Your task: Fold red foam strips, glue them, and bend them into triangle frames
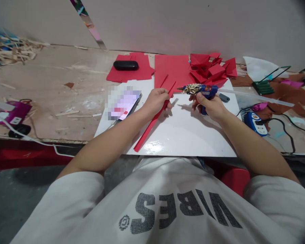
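My left hand is closed around a long folded strip of red paper, which slants from the white board's front edge up past my fingers. In my right hand is a blue glue gun, its nozzle end crusted with pale bits and pointing left toward the strip's upper end. A long translucent glue stick sticks out of the gun's back to the right. The nozzle tip is close to the strip; whether they touch I cannot tell. Both hands are above the white board.
Behind my hands lie flat red sheets, folded red paper pieces and a black case. A phone rests left of my left hand. Power sockets stand at left and right, with cables. Wood scraps are heaped far left.
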### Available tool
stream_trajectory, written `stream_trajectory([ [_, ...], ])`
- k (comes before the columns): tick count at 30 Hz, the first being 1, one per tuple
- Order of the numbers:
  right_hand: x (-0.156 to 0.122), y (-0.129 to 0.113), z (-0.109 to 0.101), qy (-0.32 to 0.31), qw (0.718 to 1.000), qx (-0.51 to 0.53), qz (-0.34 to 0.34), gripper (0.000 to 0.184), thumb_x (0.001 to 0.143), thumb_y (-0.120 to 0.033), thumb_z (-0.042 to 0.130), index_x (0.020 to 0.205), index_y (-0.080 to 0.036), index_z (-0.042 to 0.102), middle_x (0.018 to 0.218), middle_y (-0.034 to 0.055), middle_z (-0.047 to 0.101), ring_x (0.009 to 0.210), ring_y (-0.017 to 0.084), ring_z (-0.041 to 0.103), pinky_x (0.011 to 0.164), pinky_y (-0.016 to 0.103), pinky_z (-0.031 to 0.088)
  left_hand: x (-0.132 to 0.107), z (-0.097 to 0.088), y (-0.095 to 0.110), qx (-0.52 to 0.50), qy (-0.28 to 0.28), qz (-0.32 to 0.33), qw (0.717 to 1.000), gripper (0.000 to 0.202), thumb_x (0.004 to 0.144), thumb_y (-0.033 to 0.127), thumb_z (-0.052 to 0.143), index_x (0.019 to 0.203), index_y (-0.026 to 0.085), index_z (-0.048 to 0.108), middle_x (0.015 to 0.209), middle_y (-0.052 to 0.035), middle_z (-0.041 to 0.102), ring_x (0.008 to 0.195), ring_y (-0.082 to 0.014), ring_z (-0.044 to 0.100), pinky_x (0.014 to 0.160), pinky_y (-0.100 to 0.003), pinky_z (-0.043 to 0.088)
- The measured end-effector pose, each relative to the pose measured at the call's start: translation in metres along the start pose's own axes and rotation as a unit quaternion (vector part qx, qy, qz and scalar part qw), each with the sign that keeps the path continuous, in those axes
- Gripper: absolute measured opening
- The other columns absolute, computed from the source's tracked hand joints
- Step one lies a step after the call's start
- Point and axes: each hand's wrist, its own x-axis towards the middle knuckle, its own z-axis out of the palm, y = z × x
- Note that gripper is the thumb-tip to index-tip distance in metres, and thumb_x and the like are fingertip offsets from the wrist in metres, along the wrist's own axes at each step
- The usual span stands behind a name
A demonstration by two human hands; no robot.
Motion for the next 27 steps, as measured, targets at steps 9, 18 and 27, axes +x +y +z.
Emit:
stream_trajectory([
  [9,0.003,-0.001,0.001,0.011,0.999,-0.032,-0.020,0.084,0.071,-0.103,0.085,0.085,-0.022,0.069,0.081,0.0061,0.070,0.063,0.017,0.067,0.042,0.028,0.043,0.009,-0.003,-0.007,0.070,0.001,0.044,0.997,0.034,0.104,0.009,0.049,0.077,0.020,0.066,0.049,0.0022,0.056,0.046,-0.0115,0.044,0.049,-0.023,0.033],
  [18,0.003,-0.003,0.006,0.003,0.998,-0.058,-0.016,0.081,0.079,-0.102,0.081,0.078,-0.022,0.063,0.075,0.0040,0.064,0.059,0.017,0.066,0.046,0.030,0.046,0.006,-0.001,-0.009,0.161,0.010,0.050,0.986,0.027,0.103,0.012,0.057,0.081,0.018,0.072,0.058,0.0005,0.062,0.052,-0.0119,0.052,0.055,-0.024,0.039],
  [27,0.005,0.000,0.009,0.000,0.999,-0.051,-0.007,0.081,0.083,-0.101,0.078,0.076,-0.022,0.062,0.071,0.0044,0.065,0.055,0.015,0.061,0.045,0.030,0.045,0.009,-0.005,-0.014,0.217,0.019,0.069,0.973,0.023,0.098,0.011,0.062,0.081,0.017,0.075,0.058,-0.0002,0.065,0.052,-0.0123,0.053,0.055,-0.026,0.038],
])
